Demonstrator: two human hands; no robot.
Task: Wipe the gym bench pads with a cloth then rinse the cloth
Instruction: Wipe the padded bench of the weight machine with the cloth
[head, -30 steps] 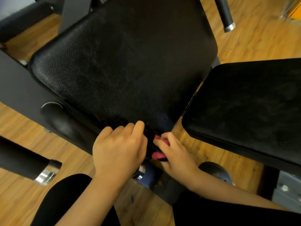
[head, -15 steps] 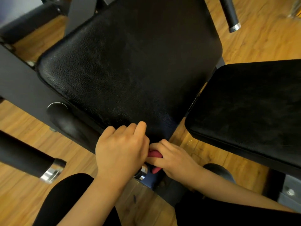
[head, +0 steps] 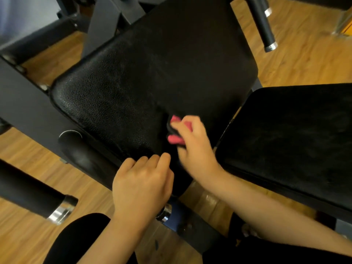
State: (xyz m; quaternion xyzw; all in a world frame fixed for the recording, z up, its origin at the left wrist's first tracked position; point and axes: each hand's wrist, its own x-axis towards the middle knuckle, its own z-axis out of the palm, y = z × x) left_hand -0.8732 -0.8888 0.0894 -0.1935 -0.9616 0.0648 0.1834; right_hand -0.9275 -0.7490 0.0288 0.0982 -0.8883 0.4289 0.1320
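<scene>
The large bench pad filled the centre of the frame, its long axis running from the lower left toward the top right. A second pad lay in the right half, just beside the first but apart from it, with a narrow gap between them showing wooden floor. A black foam roller with a chrome end crossed the lower left corner.

The left hand sat at the large pad's near corner, lower centre, with its fingers curled. The fingertips were hidden, so I cannot tell whether they gripped the rim or only rested there.

The right hand, blurred with motion, was just above and to the right of the left hand. It clutched the cloth, a red and black wad, and pressed it against the large pad near that pad's lower right edge. The cloth stuck out from the fingers toward the upper left.

Most of the pad's surface stretched away from the cloth toward the upper left and top, so the next strokes probably belonged to the right hand, sweeping along that axis. The second pad was nearer the right arm too.

No basin, bucket or sink for rinsing appeared in the frame.
</scene>
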